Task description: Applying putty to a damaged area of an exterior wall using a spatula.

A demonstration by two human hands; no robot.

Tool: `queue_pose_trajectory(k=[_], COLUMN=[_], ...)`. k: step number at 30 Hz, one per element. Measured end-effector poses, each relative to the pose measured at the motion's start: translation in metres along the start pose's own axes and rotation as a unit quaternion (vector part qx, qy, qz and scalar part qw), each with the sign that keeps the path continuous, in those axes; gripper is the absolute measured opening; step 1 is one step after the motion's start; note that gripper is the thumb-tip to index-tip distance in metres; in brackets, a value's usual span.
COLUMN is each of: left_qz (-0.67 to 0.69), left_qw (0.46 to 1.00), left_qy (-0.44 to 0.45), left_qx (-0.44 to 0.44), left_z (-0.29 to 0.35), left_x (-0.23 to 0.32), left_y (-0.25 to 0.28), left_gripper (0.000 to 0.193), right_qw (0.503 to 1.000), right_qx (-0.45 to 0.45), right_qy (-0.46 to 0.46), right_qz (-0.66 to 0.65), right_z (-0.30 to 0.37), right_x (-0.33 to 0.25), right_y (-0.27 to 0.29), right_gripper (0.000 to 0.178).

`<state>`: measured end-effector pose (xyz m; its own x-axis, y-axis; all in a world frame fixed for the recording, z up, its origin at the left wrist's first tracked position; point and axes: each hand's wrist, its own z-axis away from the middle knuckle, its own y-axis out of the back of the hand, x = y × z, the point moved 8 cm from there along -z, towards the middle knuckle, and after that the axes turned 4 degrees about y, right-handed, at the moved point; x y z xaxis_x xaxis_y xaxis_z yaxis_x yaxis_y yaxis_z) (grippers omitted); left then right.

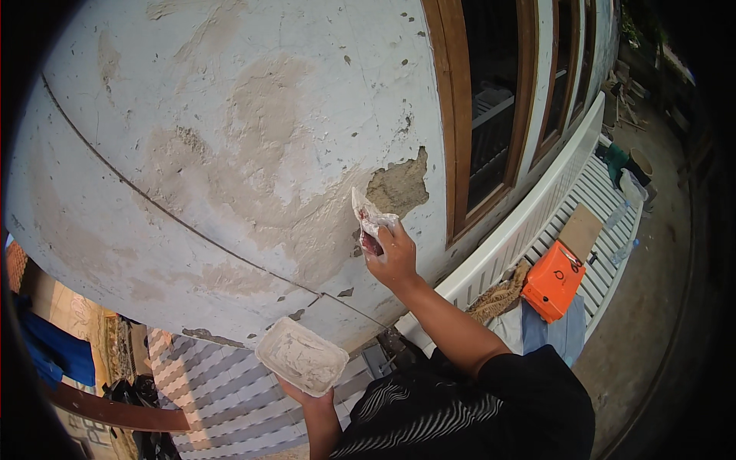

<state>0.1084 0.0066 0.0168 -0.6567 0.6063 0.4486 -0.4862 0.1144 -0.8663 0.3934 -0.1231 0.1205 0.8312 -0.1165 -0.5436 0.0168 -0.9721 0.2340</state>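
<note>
A person's right hand presses a flat, putty-smeared scraper blade against a weathered white plaster wall, fingers closed tight around its dark handle. The blade touches the wall just left of a raw patch of bare grey render where the coating has broken away. Below that patch, the left hand cups a shallow, rectangular white plastic tray from underneath, fingers curled under its base; the tray holds a layer of pale grey-white filler paste. To the right of the patch runs a brown wooden window frame, and further right, lower down, an orange plastic case lies on a white slatted bench.
</note>
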Motion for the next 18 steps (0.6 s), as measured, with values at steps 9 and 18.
queue_pose_trajectory(k=[9,18], left_qz=[0.009,0.018], left_qw=[1.000,1.000], left_qy=[0.015,0.007], left_qx=[-0.019,-0.013], left_z=[-0.001,0.002], left_x=[-0.004,0.002], left_y=[-0.008,-0.006], left_gripper=[0.050,0.049], right_qw=[0.991,0.998], right_qx=[-0.126,-0.017], right_qy=[0.041,0.047], right_qz=[0.014,-0.025], right_z=[0.065,0.025], right_x=[-0.005,-0.009], right_y=[-0.063,0.004], right_gripper=[0.041,0.033])
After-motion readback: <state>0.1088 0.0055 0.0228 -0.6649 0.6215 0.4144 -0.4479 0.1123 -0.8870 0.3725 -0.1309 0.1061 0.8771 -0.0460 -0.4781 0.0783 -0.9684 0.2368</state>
